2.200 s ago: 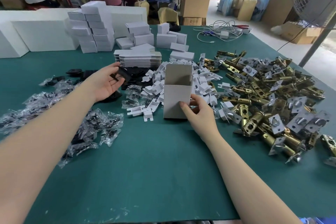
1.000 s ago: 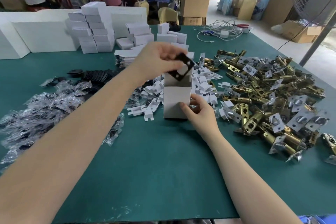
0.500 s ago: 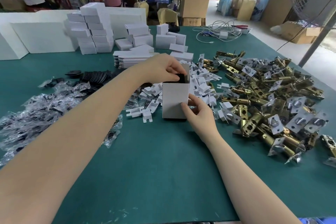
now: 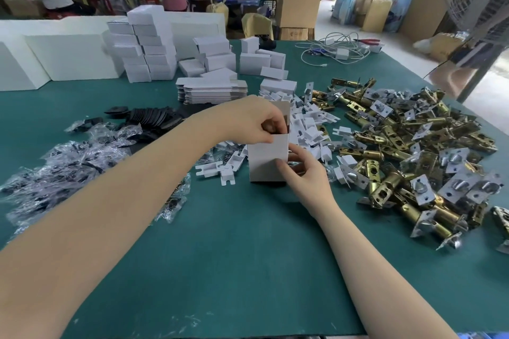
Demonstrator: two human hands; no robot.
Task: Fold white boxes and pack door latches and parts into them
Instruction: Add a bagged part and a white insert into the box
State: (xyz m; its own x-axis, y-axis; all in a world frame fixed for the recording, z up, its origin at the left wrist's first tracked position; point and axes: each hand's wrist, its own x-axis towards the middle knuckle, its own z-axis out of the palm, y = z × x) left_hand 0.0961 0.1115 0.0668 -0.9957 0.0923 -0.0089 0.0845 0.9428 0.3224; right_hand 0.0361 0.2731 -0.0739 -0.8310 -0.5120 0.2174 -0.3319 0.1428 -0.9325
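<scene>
On the green table (image 4: 248,242), right hand (image 4: 308,177) grip clamped round upright white box (image 4: 265,158), left hand (image 4: 252,120) fingers pinched at its open top.

Left hand (image 4: 252,121): fingers curled, pinching downward, forearm reaching across.
Right hand (image 4: 305,173): fingers curled, gripping, wrist bent.

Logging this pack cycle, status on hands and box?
Left hand at open top of white box, fingers curled, pushing a dark part in. Right hand grips box upright on table. Nothing in the way.
</scene>
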